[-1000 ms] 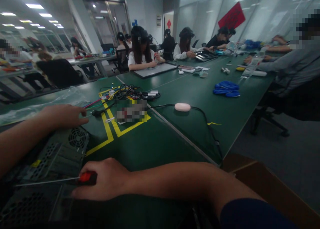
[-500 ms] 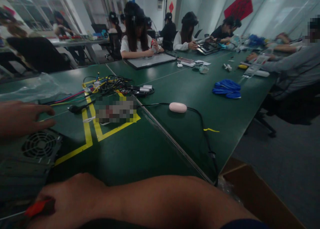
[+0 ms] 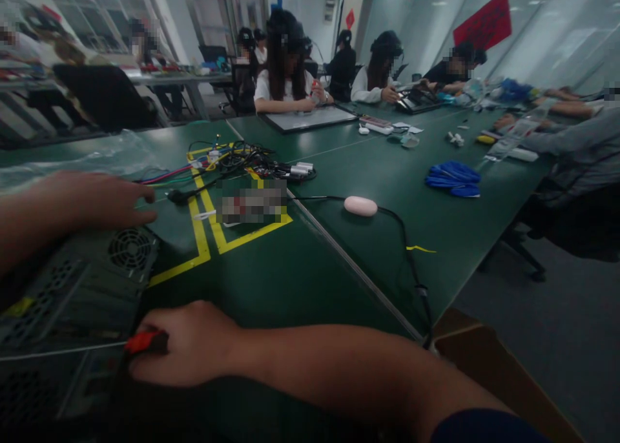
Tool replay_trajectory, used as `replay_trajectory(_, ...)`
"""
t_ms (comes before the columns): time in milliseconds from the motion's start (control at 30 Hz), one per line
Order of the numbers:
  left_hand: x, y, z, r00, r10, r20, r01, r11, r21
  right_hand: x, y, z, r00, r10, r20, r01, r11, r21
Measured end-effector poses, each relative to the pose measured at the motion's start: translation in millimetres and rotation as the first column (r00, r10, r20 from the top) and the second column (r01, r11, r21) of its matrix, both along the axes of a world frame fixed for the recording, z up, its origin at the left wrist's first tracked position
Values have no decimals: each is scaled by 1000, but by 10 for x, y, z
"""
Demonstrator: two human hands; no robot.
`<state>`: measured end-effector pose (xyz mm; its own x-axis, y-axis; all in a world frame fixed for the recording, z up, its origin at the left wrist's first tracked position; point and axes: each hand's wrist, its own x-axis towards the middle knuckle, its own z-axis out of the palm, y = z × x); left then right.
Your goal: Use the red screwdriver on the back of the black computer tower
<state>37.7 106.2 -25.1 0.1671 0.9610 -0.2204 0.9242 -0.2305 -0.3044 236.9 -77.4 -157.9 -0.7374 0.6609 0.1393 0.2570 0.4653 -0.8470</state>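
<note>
Low at 7 o'clock, head view | right hand point(image 3: 188, 343) wrapped tight around red screwdriver point(image 3: 140, 341) | its long thin rod lies flat, pointing to 9 o'clock across the computer case point(image 3: 72, 301) | left hand point(image 3: 97, 201) holds nothing, fingers loose, resting on the case's far edge at 10 o'clock beside the fan point(image 3: 128, 249) | green bench point(image 3: 290, 281) underneath

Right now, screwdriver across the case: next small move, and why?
Probably seat the tip before turning: the right hand grips the red-handled screwdriver, its shaft runs left across the metal case, the tip is out of view, and the left hand rests beside the fan grille.
</note>
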Motion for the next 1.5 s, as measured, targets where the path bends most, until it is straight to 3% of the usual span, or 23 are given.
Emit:
replay_trajectory(33,64,-44,39,990,-21,-142,16,999,-38,4,-14,18,1000,-17,4,17,1000,18)
replay_trajectory(133,203,-138,123,962,-12,-272,-5,998,-62,-1,-46,44,996,-87,7,86,995,43)
replay_trajectory(367,315,-296,186,977,-60,-206,61,998,-1,-14,-97,89,986,-160,-52,160,987,11)
replay_trajectory(633,307,-278,160,993,-34,-117,39,998,46,-33,-96,95,984,-167,-63,165,986,-29)
replay_trajectory(1500,372,-391,211,987,-43,-152,57,995,87,-77,-106,133,976,-213,-46,210,976,-64)
